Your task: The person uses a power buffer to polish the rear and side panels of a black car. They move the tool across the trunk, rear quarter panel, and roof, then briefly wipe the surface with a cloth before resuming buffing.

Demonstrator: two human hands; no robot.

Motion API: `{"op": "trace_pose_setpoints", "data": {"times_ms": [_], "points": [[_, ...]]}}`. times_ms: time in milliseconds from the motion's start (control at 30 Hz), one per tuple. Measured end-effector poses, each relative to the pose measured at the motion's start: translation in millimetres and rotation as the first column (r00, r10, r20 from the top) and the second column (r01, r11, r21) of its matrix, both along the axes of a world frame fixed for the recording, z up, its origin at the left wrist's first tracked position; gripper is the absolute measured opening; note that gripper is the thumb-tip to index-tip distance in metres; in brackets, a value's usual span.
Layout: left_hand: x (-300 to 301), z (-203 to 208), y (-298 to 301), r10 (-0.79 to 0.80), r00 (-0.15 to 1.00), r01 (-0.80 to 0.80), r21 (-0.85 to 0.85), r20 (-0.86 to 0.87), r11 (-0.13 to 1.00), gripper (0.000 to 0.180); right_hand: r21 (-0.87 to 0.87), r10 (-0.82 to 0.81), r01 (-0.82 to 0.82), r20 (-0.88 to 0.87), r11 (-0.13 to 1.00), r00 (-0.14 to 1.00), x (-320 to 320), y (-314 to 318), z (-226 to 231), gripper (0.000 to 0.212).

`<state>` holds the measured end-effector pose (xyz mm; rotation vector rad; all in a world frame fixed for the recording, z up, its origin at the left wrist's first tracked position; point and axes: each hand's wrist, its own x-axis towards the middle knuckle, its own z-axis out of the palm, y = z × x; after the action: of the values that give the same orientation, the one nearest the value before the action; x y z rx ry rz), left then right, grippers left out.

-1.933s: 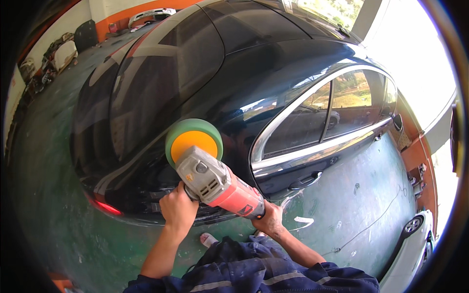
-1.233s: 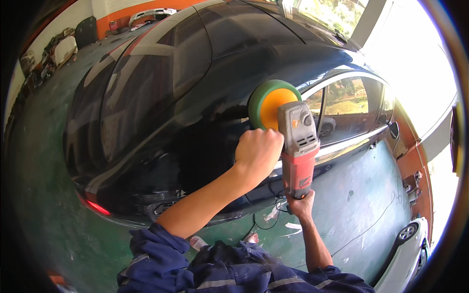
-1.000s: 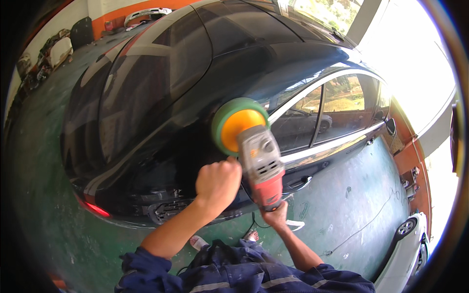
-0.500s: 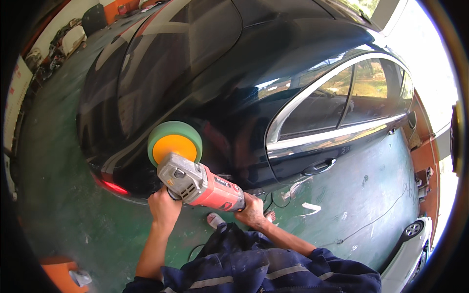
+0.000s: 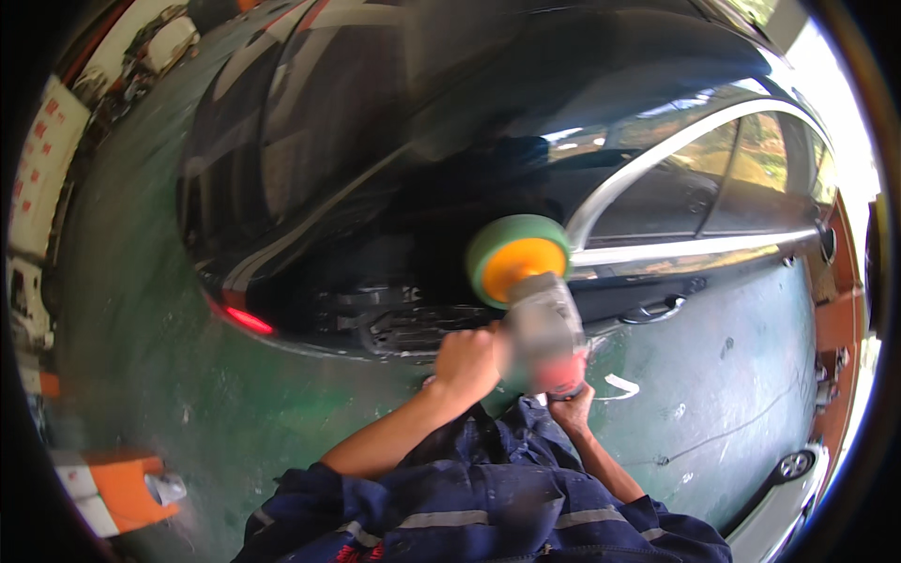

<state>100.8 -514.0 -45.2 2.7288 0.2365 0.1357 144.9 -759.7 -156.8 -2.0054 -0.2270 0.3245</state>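
Note:
Both my hands are closed on a red and grey power polisher [image 5: 546, 328], blurred by motion. My left hand [image 5: 466, 368] grips it beside the grey head, the side handle mostly hidden under the fingers. My right hand [image 5: 572, 409] wraps the rear of the red body. The round foam pad [image 5: 488, 246], green with an orange backing, lies against the rear side panel of a dark, glossy car [image 5: 422, 211], close to the rear end of the chrome window trim [image 5: 601, 202].
The car's lit red tail light [image 5: 250, 321] is at left. An orange and white box [image 5: 127, 488] stands lower left on the green floor [image 5: 253, 413]. A cable [image 5: 723, 433] runs along the floor at right, near a white car [image 5: 788, 497]. Assorted items line the far left wall.
The polisher has slid right across the panel, from near the tail light side to beside the window trim, and its body now points more straight toward me. Both hands moved right with it.

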Motion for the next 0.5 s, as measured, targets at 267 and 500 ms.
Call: {"op": "trace_pose_setpoints", "data": {"times_ms": [267, 500], "points": [[-70, -15, 32, 0.222, 0.972, -0.229, -0.103, -0.08, 0.968, 0.018, -0.115, 0.107, -0.101, 0.042, 0.988, 0.993, -41, 23, -31, 0.034], [-182, -57, 142, 0.601, 0.789, -0.599, -0.057, 0.124, 0.798, 0.024, -0.284, 0.482, -0.424, 0.179, 0.86, 0.858, -87, 151, 3, 0.042]]}}
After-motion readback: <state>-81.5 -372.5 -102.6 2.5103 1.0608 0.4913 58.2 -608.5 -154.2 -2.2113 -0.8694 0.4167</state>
